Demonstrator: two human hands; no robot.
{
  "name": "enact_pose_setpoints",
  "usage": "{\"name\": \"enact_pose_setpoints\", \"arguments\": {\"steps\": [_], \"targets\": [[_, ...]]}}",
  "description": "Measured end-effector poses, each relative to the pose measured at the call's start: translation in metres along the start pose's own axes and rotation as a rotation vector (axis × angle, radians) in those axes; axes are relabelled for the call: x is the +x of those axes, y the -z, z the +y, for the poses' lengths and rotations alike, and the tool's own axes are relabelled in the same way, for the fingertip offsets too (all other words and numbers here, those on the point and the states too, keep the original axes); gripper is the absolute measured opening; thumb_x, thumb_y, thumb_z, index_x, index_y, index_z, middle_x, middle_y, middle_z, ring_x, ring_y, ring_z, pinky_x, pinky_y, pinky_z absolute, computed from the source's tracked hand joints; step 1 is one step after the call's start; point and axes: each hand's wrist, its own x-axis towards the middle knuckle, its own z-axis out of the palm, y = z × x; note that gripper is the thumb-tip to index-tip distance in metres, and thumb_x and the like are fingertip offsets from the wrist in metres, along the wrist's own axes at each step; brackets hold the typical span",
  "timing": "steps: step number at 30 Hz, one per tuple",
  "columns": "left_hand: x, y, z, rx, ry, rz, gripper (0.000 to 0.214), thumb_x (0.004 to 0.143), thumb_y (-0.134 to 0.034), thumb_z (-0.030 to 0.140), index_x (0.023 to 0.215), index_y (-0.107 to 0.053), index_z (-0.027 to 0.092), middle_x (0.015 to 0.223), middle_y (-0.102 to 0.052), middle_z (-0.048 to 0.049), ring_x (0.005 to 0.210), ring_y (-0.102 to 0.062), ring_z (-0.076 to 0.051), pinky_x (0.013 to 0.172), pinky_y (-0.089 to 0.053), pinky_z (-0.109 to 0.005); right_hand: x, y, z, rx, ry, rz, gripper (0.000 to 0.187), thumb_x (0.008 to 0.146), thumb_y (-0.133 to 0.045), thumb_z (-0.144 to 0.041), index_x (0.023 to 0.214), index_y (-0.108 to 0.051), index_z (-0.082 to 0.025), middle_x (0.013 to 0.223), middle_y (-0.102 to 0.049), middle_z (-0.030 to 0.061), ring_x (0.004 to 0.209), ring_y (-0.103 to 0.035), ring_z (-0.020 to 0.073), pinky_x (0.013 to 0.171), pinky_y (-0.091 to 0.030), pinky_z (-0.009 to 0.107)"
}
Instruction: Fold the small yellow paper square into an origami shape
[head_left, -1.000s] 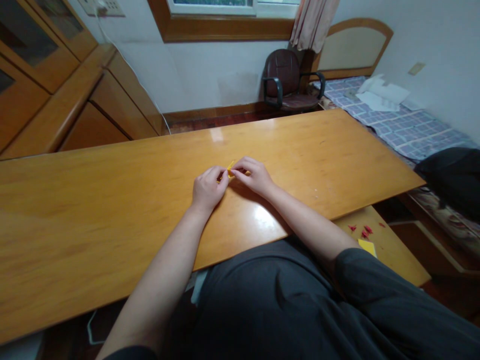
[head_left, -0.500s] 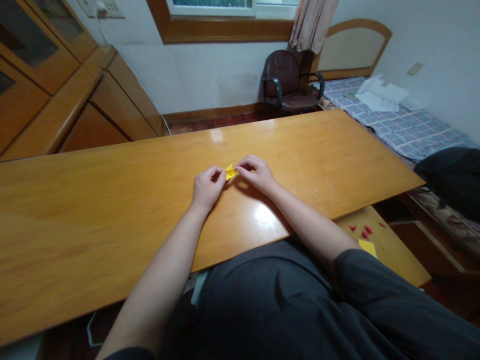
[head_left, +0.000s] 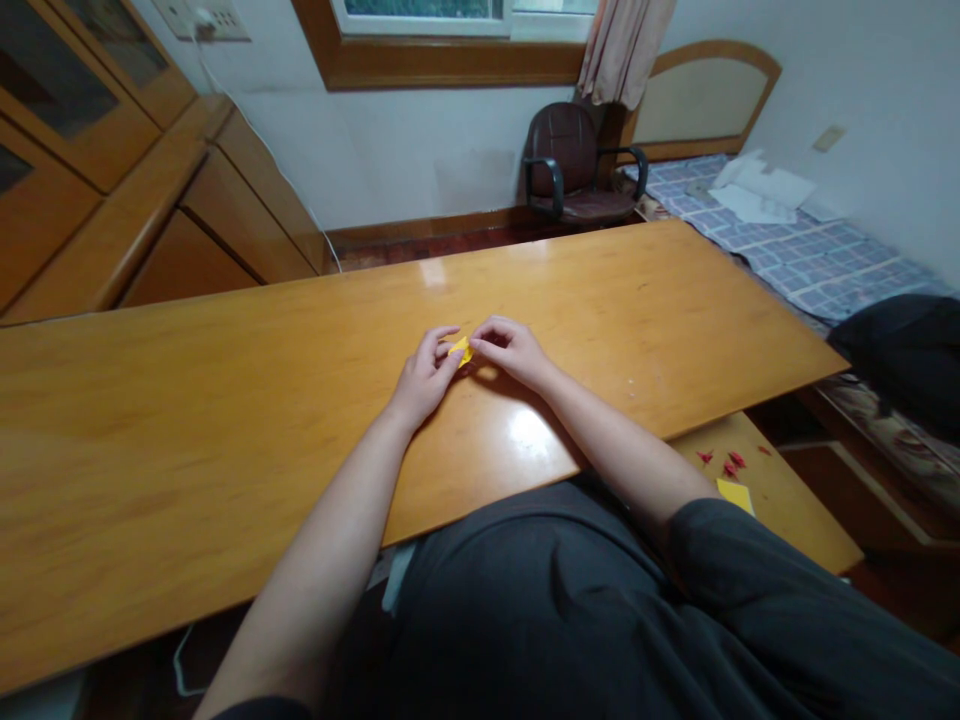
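A small folded piece of yellow paper [head_left: 462,349] sits between my two hands near the middle of the long wooden table [head_left: 225,380]. My left hand [head_left: 424,378] pinches its left side with thumb and forefinger, the other fingers lifted. My right hand [head_left: 510,351] pinches its right side with curled fingers. Most of the paper is hidden by my fingertips.
A lower wooden surface [head_left: 780,510] at the right carries a yellow paper square [head_left: 735,493] and small red paper pieces [head_left: 724,462]. A dark office chair [head_left: 574,165] stands beyond the table. A bed [head_left: 795,250] lies at the right, wooden cabinets [head_left: 112,180] at the left.
My left hand's fingers have spread and lifted a little while still pinching the paper. The paper shows slightly more between the hands than a second ago.
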Motion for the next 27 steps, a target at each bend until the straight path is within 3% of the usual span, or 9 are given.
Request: {"name": "enact_pose_setpoints", "arguments": {"steps": [9,15,18,22,27], "targets": [[-0.002,0.002,0.002,-0.036,0.036,-0.066,0.052,0.092,-0.059,0.042,0.139,-0.049,0.021,0.094,-0.076,-0.0053,0.086,-0.071,-0.018,0.082,-0.054,-0.033,-0.001,-0.004,-0.002,-0.011,-0.014,0.012,0.024,0.086,-0.067,-0.04,0.084,-0.068,-0.016,0.08,-0.064,0.0011,0.069,-0.056,0.0118,0.067,-0.046,0.026],[0.004,0.001,-0.006,-0.198,0.094,0.01,0.049,0.091,-0.059,0.041,0.134,-0.051,0.019,0.093,-0.076,-0.0064,0.08,-0.072,-0.018,0.081,-0.056,-0.035,-0.001,-0.005,0.005,0.058,-0.072,0.004,0.028,0.087,-0.066,-0.043,0.094,-0.068,-0.016,0.089,-0.067,0.0025,0.075,-0.06,0.012,0.071,-0.047,0.025],[0.006,0.001,-0.011,-0.238,0.091,0.031,0.046,0.092,-0.057,0.04,0.133,-0.051,0.019,0.093,-0.075,-0.0069,0.079,-0.072,-0.018,0.079,-0.057,-0.034,0.0,-0.004,0.006,-0.022,-0.037,-0.002,0.023,0.087,-0.066,-0.039,0.09,-0.069,-0.016,0.089,-0.066,0.0028,0.077,-0.058,0.0124,0.072,-0.046,0.026],[0.006,0.002,-0.014,-0.182,0.076,0.065,0.045,0.093,-0.057,0.039,0.133,-0.051,0.02,0.09,-0.074,-0.0058,0.077,-0.072,-0.017,0.075,-0.057,-0.032,0.001,-0.003,0.005,-0.109,0.048,0.0,0.018,0.088,-0.068,-0.034,0.088,-0.071,-0.017,0.091,-0.063,0.0038,0.082,-0.057,0.0138,0.075,-0.046,0.027],[0.006,0.002,-0.013,-0.089,0.058,0.109,0.045,0.093,-0.056,0.041,0.133,-0.052,0.02,0.09,-0.075,-0.0047,0.082,-0.072,-0.018,0.08,-0.056,-0.033,0.001,-0.004,0.006,-0.138,0.035,-0.012,0.019,0.088,-0.069,-0.037,0.088,-0.07,-0.017,0.088,-0.062,0.0029,0.079,-0.055,0.0136,0.073,-0.046,0.027]]}}
